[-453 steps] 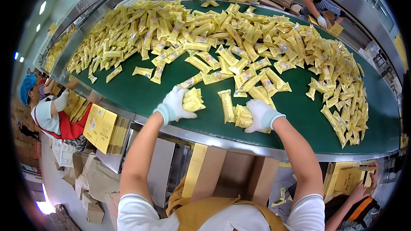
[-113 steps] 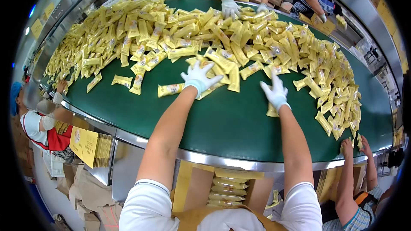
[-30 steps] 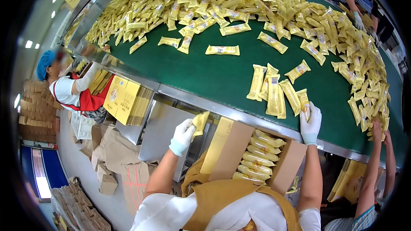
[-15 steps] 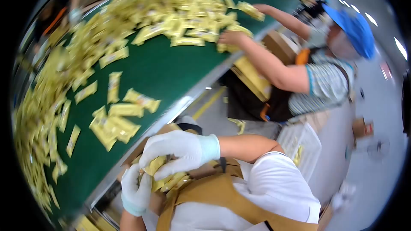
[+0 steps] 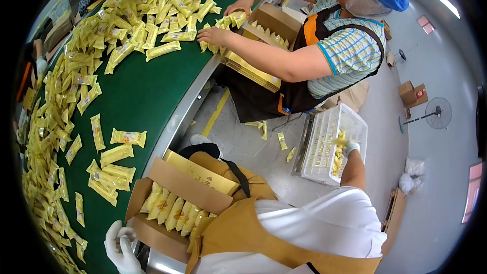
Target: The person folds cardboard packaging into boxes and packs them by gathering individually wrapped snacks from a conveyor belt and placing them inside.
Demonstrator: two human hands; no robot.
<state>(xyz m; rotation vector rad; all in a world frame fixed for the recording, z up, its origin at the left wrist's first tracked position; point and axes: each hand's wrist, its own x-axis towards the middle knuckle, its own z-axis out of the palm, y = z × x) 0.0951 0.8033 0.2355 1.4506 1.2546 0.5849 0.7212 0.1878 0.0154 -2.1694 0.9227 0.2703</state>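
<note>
My left hand (image 5: 120,248), in a white glove, is at the lower left by the belt edge, beside an open carton (image 5: 144,192). Its fingers are loosely curled and apart, with nothing between them. A row of yellow packets (image 5: 174,213) stands in that carton. On the right, my right hand (image 5: 351,147) reaches over a white plastic basket (image 5: 315,144) with its fingers closed on a blurred yellow packet (image 5: 340,141). More yellow packets (image 5: 337,162) lie in the basket. A small group of loose packets (image 5: 109,178) rests on the green belt (image 5: 152,89) near the carton.
A heap of yellow packets (image 5: 81,66) covers the belt's far side. A co-worker (image 5: 345,56) in a blue cap handles packets at the belt edge, beside another carton (image 5: 279,20). Gloved hands of others show at the upper left. Stray packets (image 5: 282,141) lie on the floor near a fan (image 5: 437,113).
The view has swung right from the belt. My hands, together over the carton half a second ago, are now apart; my right hand has moved to the basket, my left to the carton's outer side.
</note>
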